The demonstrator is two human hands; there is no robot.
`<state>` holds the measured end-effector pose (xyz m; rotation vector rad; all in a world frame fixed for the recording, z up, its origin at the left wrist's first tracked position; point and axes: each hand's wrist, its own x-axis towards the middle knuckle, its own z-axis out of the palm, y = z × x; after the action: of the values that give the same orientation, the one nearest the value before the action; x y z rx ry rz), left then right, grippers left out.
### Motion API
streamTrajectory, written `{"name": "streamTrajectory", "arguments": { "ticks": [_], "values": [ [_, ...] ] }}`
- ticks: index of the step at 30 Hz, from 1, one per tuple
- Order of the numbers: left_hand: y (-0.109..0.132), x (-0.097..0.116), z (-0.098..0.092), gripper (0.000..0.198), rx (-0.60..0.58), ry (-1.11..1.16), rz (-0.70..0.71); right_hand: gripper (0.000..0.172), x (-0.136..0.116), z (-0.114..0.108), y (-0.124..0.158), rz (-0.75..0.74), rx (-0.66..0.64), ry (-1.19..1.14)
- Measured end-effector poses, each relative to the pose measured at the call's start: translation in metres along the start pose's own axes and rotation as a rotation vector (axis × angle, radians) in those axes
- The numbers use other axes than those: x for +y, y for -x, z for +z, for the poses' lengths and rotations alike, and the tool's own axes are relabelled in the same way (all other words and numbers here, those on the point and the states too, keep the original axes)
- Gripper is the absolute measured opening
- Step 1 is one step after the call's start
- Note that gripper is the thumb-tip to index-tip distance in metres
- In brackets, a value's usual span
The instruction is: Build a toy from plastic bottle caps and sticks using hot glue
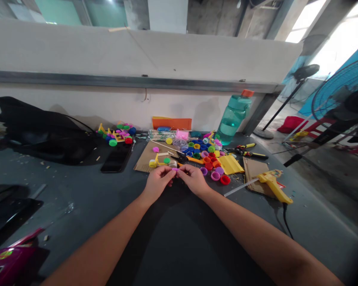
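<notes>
My left hand (158, 181) and my right hand (193, 178) meet over the dark table (173, 238), fingertips pinched together on a small pink bottle cap (174, 170) held between them. Just beyond my fingers lies a cardboard sheet (144, 159) with a yellow stick-and-cap model (158, 162) on it. A heap of coloured bottle caps (207, 155) spreads to the right of my right hand.
A yellow glue gun (273, 184) lies on cardboard at the right, its cord running off the edge. A teal water bottle (234, 118) stands by the wall. A black phone (117, 157), a black bag (44, 133), pliers (250, 153) and a second cap model (117, 135) lie around.
</notes>
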<state>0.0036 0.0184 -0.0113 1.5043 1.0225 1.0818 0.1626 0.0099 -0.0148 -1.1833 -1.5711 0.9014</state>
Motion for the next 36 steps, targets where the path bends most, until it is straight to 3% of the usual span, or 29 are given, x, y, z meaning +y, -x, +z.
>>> {"name": "streamTrajectory", "arguments": {
  "ticks": [19, 29, 32, 36],
  "values": [
    [-0.0015, -0.0009, 0.0003, 0.02, 0.036, 0.064, -0.034, 0.024, -0.0024, 0.0014, 0.0009, -0.029, -0.013, -0.008],
    [-0.0022, -0.0001, 0.0007, 0.027, 0.049, 0.108, -0.041, 0.023, 0.0022, 0.0016, 0.0009, -0.019, 0.019, 0.026],
    [-0.0027, -0.0007, 0.0014, 0.031, 0.051, 0.124, -0.058, 0.021, 0.004, -0.0003, 0.0006, -0.085, 0.1, 0.109],
    [-0.0031, -0.0022, 0.0011, 0.032, 0.013, 0.143, -0.101, 0.014, 0.0003, -0.0043, 0.0019, -0.303, 0.127, 0.293]
  ]
}}
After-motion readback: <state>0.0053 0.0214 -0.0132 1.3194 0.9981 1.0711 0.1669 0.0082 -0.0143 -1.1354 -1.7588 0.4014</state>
